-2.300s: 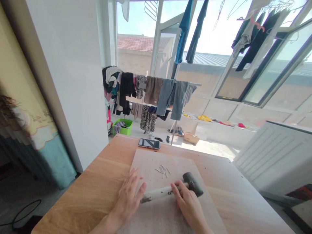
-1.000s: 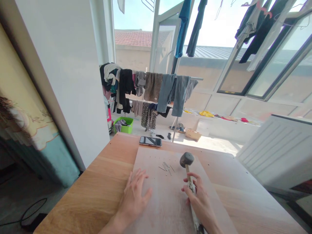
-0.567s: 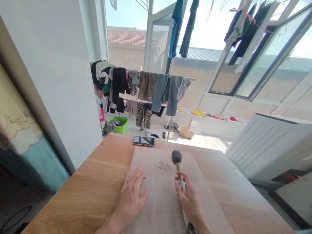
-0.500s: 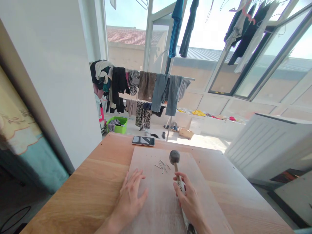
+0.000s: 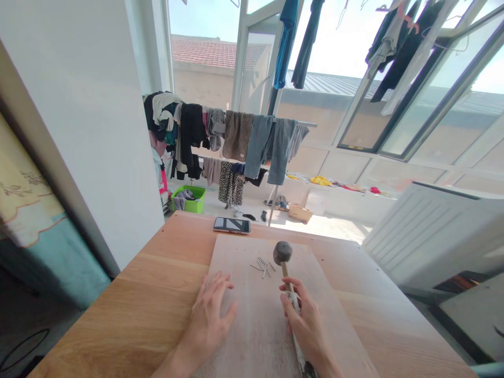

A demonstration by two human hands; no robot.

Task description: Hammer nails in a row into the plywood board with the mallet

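Note:
My right hand [image 5: 304, 323] is closed around the pale handle of a mallet [image 5: 283, 253], whose dark head points away from me above a pale wooden board [image 5: 252, 336]. My left hand [image 5: 208, 320] lies flat and open on the board's left part, fingers spread. Several small nails [image 5: 262, 266] lie loose on the board just left of the mallet head.
The board rests on a wooden table [image 5: 157, 299]. A phone [image 5: 232, 225] lies flat near the table's far edge. Beyond stand a clothes rack [image 5: 240, 142] with hung laundry, a green basket [image 5: 189, 199] and a white radiator [image 5: 437, 236] at the right.
My right hand lifted the mallet from lying across the board and turned it so the head points away from me. My left hand stayed flat on the board.

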